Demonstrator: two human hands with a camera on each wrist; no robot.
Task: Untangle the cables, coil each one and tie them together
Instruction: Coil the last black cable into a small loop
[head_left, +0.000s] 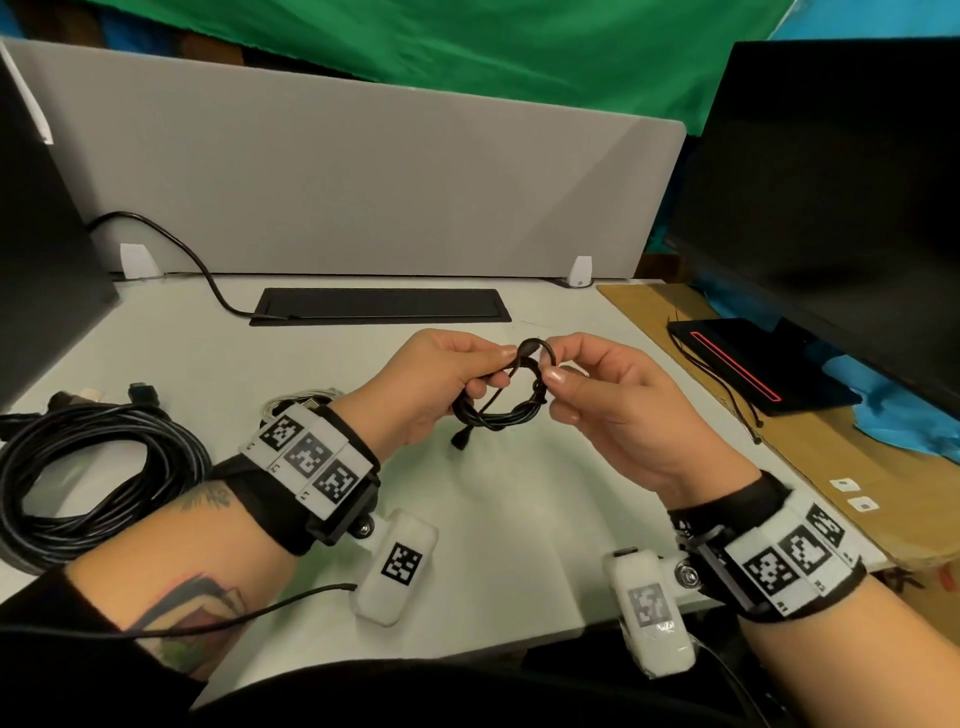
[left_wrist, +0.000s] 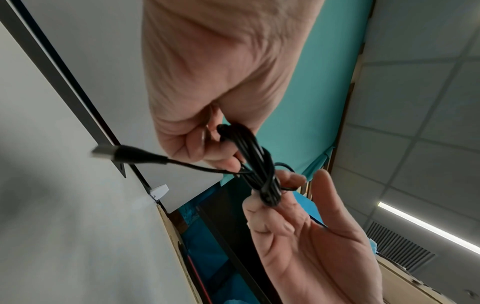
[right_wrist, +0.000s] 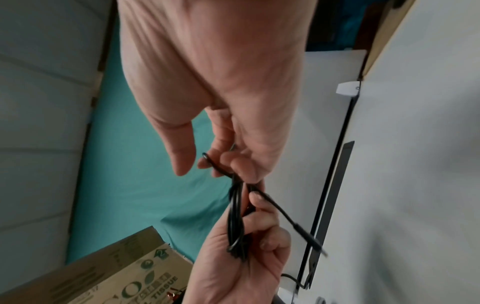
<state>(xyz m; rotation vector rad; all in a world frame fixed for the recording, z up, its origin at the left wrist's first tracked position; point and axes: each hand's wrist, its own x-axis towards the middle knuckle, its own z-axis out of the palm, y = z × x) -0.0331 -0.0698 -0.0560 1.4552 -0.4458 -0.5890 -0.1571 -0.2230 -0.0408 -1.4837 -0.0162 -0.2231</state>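
Above the middle of the desk I hold a small coil of thin black cable (head_left: 496, 410) between both hands. My left hand (head_left: 441, 384) grips the coil's left side, fingers curled round the strands (left_wrist: 257, 160). My right hand (head_left: 582, 384) pinches a loop of the same cable (right_wrist: 215, 164) at the coil's top right. A USB plug (left_wrist: 103, 153) on a loose end sticks out and hangs below the coil (head_left: 460, 439). A large coil of thick black cable (head_left: 88, 467) lies at the desk's left, and a white cable bundle (head_left: 296, 405) shows behind my left wrist.
A grey divider panel (head_left: 363, 176) closes the desk's back. A black cable tray (head_left: 379, 306) lies in front of it, fed by a black lead (head_left: 192, 260). Monitors stand at left (head_left: 41, 234) and right (head_left: 841, 197); cardboard (head_left: 831, 457) covers the right side.
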